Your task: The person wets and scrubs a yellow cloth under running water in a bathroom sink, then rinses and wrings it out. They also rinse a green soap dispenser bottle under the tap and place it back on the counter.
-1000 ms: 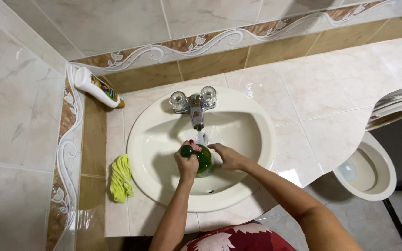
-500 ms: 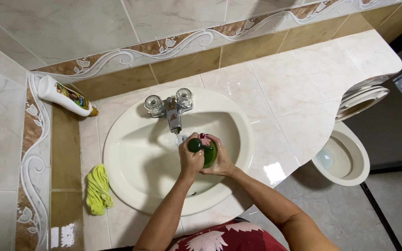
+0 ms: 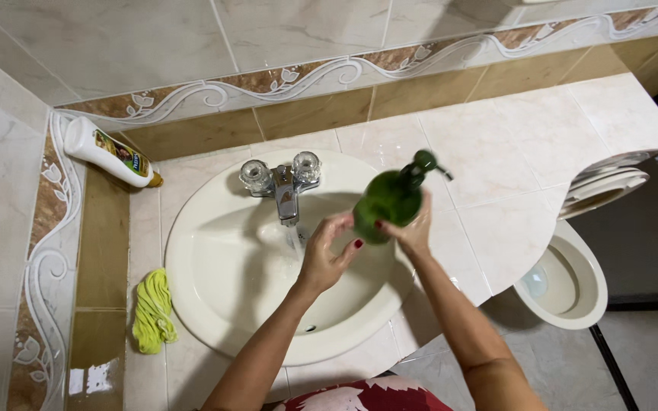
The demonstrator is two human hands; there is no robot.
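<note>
- Our right hand (image 3: 413,228) grips a green bottle (image 3: 387,202) from behind, fingers wrapped round its lower body; the bottle is tilted, its pump top pointing up and to the right, held above the right side of the sink (image 3: 215,304).
- Our left hand (image 3: 327,255) is open, fingers spread and loosely curled, fingertips close to the bottle's base; we cannot tell whether they touch it.
- Water runs from the tap (image 3: 286,190), just beside our left hand, between two clear knobs.
- A yellow cloth (image 3: 152,312) lies bunched on the counter (image 3: 496,152), left of the sink.
- A white bottle (image 3: 108,152) lies on its side in the back left corner, against the wall tiles.
- A toilet (image 3: 573,281) stands to the right, lid raised.
</note>
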